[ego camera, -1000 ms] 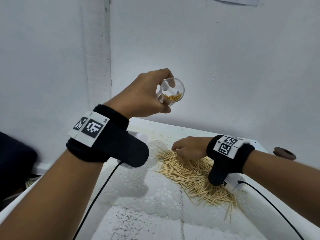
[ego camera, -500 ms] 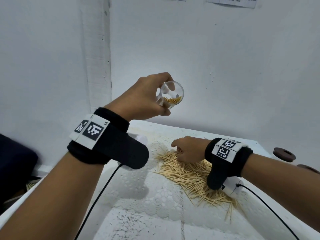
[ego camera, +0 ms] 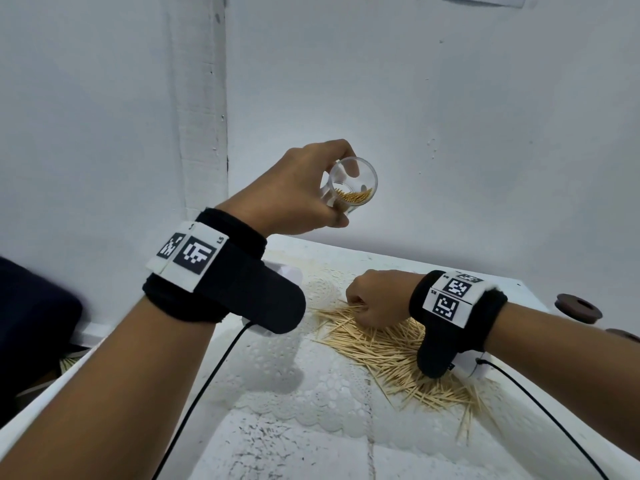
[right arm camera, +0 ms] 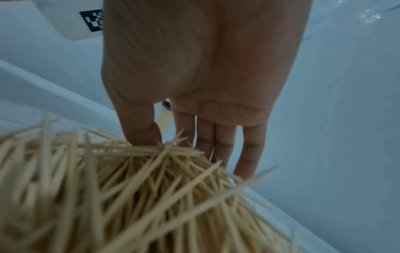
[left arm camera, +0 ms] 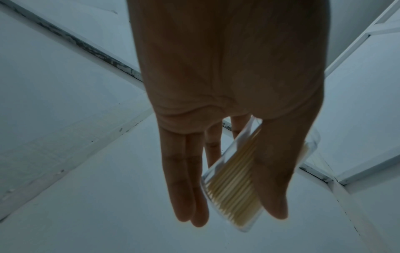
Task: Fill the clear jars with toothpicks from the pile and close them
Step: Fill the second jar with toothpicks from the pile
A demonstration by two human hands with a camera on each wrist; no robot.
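Note:
My left hand point(ego camera: 332, 188) grips a clear jar point(ego camera: 353, 188) in the air above the table's far left, tilted with its open mouth toward me. A bundle of toothpicks lies along its lower side. In the left wrist view the jar point(left arm camera: 233, 179) sits between the thumb and fingers of my left hand point(left arm camera: 236, 214). My right hand point(ego camera: 356, 303) is down on the far end of the toothpick pile point(ego camera: 391, 344), fingers curled. In the right wrist view my right hand point(right arm camera: 179, 147) pinches a bunch from the pile point(right arm camera: 129, 196) between thumb and fingers.
A white table with a lace cloth point(ego camera: 329, 393) stands in a white-walled corner. Two brown round lids point(ego camera: 576, 308) lie at its right edge. A dark object point(ego camera: 31, 323) is off the table's left side. Cables run from both wrist cameras.
My right hand has closed its fingers into the far end of the pile. My left hand keeps the jar raised in nearly the same place.

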